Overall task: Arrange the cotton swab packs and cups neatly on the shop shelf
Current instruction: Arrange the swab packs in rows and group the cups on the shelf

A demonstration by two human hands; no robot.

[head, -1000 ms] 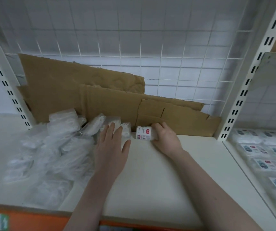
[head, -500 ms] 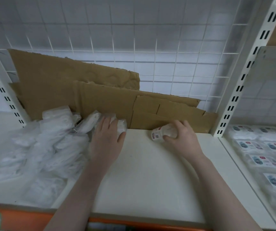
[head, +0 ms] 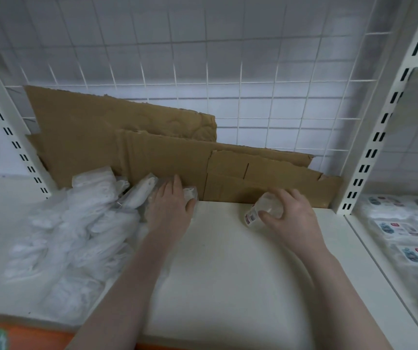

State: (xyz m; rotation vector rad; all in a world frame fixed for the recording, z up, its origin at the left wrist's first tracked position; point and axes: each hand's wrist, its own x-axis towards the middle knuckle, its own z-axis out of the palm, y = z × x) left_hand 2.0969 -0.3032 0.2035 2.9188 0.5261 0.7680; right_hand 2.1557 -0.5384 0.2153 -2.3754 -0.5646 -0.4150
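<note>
Restocking barely begun: right hand clamped on cup at 2 o'clock, left hand flat on jumbled swab packs at 9 o'clock.

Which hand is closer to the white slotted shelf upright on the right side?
Right. The right hand holds a clear plastic cup just left of the white slotted upright; the left hand lies farther left.

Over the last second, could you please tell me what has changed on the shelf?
The right hand, gripping the cup, carried it rightward, away from the packs, and tipped it. The left hand stayed flat on the packs; the cardboard is unchanged.
</note>
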